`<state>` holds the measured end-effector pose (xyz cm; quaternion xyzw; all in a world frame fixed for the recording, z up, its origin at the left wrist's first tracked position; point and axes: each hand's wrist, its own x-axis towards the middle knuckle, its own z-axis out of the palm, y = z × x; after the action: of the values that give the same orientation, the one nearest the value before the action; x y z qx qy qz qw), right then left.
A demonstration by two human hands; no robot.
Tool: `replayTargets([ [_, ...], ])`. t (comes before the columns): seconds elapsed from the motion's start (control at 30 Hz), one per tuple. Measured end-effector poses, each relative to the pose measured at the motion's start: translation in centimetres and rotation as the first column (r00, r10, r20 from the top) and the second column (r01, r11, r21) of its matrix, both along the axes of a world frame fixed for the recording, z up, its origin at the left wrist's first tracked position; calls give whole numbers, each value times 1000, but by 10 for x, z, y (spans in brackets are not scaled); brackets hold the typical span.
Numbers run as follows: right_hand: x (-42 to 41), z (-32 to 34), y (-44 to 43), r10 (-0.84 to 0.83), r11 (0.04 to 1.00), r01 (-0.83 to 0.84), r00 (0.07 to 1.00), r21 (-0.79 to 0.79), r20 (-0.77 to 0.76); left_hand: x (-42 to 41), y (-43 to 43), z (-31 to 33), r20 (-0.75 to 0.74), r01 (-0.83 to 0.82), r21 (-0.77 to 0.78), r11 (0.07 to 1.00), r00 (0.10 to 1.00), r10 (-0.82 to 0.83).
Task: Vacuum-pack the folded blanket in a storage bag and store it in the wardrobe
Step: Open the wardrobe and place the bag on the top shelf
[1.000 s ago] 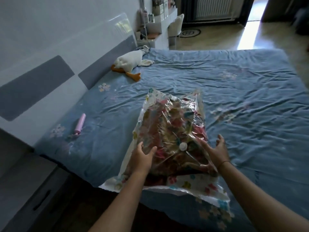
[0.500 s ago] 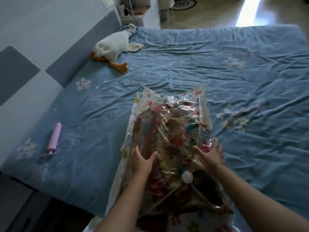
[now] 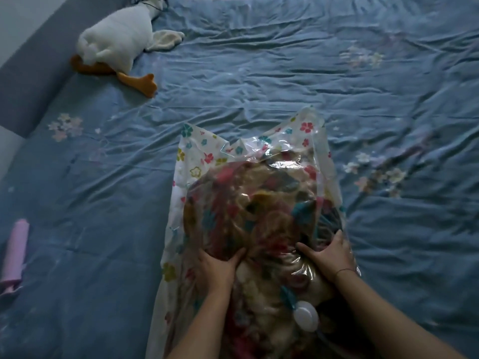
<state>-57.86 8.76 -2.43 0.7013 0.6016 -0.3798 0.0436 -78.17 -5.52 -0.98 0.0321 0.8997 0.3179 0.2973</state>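
In the middle of the bed, near its close edge, lies the storage bag (image 3: 202, 151), clear plastic with a white border printed in small red, teal and yellow flowers. Its far end is empty and crumpled, with two corners standing up off the sheet. The blanket (image 3: 259, 211) fills the rest of the bag as a rounded, wrinkled lump, patterned in red, tan, teal and cream; the plastic clings to it in shiny creases. A round white valve (image 3: 305, 318) sits on top of the bag toward its near end, between the two forearms.

The left hand (image 3: 216, 268) presses down on the lump from the left of its middle, its grip apart, fingers spread and thumb stretched toward the centre. The right hand (image 3: 329, 257) presses on the right side in the same way, grip apart, thumb pointing inward and fingers reaching the bag's right edge. The plastic gathers into folds between the two thumbs. A thin dark cord (image 3: 344, 271) circles the right wrist.

The blue sheet (image 3: 285, 73) under the bag is rumpled and carries pale flower prints. A pink tube (image 3: 16, 250) lies well to the left, near the bed's edge. A white plush goose (image 3: 116, 40) with orange feet lies at the far left, beside the grey headboard (image 3: 23, 81).
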Motion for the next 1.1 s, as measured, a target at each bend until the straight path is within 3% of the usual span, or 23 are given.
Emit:
replayTargets([
  [0.2,-7,-12,-2,-7,982,-9,996,188,85,-5,-5,-30,-158,37,6,999,987,-35],
  [0.33,0,-6,-7,12,979,-20,999,201,43,3,-13,-15,-199,21,3,1000,980,-20],
  [0.5,26,24,-41,39,983,-25,996,180,-75,14,-42,15,-277,173,37,984,948,-156],
  [0.6,59,46,-91,-1,987,19,993,157,-115,29,-73,35,-270,323,-27,946,909,-318],
  [0.83,146,103,-180,-267,922,336,913,195,-309,84,-97,101,-282,613,-28,790,753,-594],
  [0.97,201,162,-189,-417,780,547,816,302,-400,126,-55,153,-353,764,97,638,625,-696],
  [1.1,277,227,-202,-511,623,694,710,362,-484,202,-4,220,-452,881,211,422,471,-758],
])
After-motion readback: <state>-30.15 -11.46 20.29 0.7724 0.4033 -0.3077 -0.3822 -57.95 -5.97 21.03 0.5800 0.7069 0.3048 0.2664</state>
